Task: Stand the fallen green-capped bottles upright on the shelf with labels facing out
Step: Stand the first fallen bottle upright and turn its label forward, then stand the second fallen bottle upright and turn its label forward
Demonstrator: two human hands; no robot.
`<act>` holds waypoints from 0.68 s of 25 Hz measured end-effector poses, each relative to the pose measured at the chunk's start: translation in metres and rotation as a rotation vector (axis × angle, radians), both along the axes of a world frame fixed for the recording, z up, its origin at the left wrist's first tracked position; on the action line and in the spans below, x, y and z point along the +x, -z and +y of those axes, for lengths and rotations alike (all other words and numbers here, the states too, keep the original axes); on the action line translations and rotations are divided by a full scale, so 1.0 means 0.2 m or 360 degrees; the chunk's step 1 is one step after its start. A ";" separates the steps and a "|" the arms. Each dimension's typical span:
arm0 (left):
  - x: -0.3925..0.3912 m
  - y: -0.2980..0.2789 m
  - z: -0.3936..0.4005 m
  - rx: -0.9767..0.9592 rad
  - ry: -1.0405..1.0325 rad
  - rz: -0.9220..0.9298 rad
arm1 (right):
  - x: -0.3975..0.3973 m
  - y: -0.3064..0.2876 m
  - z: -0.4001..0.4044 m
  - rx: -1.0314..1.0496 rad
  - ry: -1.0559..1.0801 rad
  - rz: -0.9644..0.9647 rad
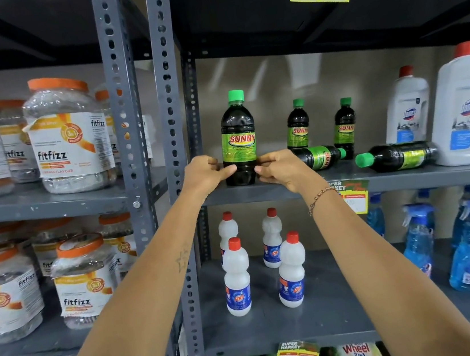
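Two bare forearms reach up from the lower edge of the view toward the grey shelf (274, 192); the right forearm carries a bead bracelet (318, 198) at the wrist. The left hand (205, 174) and the right hand (279, 169) close on opposite sides of the front bottle (238, 141), fingertips pressed to its lower body below the label, so the bottle stands between the two palms in a narrow two-handed hold. This bottle is upright at the front left of the shelf, green cap on top, with the "SUNNY" label facing outward. Just behind the right hand lies a fallen bottle (320, 157), on its side with its green cap pointing right; part of it is hidden by that hand. Farther right of the grip, well apart from it, a second fallen bottle (395, 156) lies on its side with its cap pointing left. Behind the grip and to its right, two smaller-looking upright bottles (298, 126) stand toward the back of the shelf, labels outward. At the far right stand large white bottles (463, 115) with red caps. Below the grip, on the next shelf down, stand four small white bottles (236, 279) with red caps. Left of the grip, beyond the perforated uprights (169, 96), sit orange-lidded jars (68, 137).
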State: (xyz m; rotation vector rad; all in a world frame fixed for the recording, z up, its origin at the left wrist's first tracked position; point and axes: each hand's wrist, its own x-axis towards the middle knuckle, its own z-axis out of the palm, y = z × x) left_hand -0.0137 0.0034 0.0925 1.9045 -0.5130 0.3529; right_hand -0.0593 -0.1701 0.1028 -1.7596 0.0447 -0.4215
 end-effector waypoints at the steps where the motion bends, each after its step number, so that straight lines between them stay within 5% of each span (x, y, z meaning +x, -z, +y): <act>1: -0.04 0.01 -0.02 -0.0134 -0.0148 -0.0224 | 0.00 0.00 -0.02 0.0040 0.0048 -0.0035; 5: -0.20 0.08 -0.17 -0.0361 -0.0238 -0.1121 | 0.01 -0.06 -0.14 0.0173 0.0490 -0.0201; 8: -0.22 0.17 -0.38 -0.0035 -0.0081 -0.1336 | 0.03 -0.09 -0.28 -0.0140 0.0936 -0.0140; 11: -0.18 0.27 -0.58 0.0348 -0.0285 -0.1514 | 0.02 -0.09 -0.39 -0.0422 0.1137 0.0093; 17: -0.10 0.41 -0.66 0.0861 -0.0733 -0.1617 | 0.07 -0.13 -0.41 -0.0095 0.1068 0.0211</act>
